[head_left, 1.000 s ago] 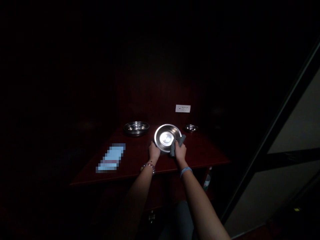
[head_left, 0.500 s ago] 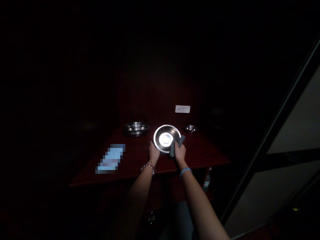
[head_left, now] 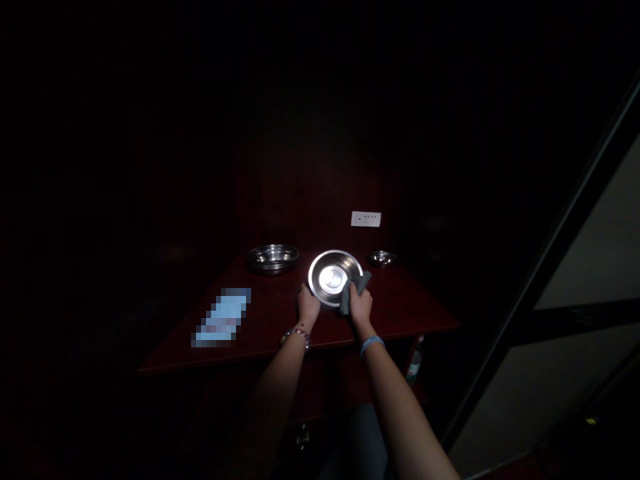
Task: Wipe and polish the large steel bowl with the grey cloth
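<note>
Steel bowl [head_left: 331, 277] tilts twd camera over dark-red table [head_left: 270, 320], btwn both hands. L hand [head_left: 309, 308] has fingers curled at its lower-left rim, tips hidden; R hand [head_left: 361, 305] has fingers closed on grey cloth [head_left: 345, 301] against lower-right rim. Bowl stack [head_left: 273, 265] sits back L, small bowl [head_left: 383, 260] back R, nr wall socket [head_left: 366, 219].

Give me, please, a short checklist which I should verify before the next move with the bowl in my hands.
1. Left hand on the bowl: ok, it grips the rim's lower left.
2. Grey cloth in the right hand: ok, pressed at the rim's lower right.
3. Bowl level: not ok, its opening tilts toward you.
4. Bowl's underside touching the table: cannot tell, hidden.
5. Stacked bowls apart from yours: ok, a gap shows.
6. Inside dry: cannot tell, glare.
</note>
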{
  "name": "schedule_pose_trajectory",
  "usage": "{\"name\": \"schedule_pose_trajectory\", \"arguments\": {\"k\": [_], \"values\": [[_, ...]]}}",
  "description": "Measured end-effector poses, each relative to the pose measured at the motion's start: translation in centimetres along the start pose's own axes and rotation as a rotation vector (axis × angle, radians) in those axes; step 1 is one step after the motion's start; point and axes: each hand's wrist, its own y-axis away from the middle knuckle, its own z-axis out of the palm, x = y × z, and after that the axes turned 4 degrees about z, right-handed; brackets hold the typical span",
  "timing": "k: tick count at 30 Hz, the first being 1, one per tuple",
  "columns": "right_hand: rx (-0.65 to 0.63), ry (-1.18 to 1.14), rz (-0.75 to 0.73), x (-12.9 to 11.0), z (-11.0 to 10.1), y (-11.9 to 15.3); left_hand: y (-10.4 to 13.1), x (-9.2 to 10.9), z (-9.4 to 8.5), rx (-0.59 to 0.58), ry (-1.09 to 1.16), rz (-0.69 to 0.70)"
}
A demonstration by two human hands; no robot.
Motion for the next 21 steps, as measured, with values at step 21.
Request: {"name": "schedule_pose_trajectory", "arguments": {"k": [21], "values": [[0.003, -0.03, 0.006, 0.11, 0.03, -0.04, 0.03, 0.29, -0.15, -0.031, 0.048, -0.067]]}}
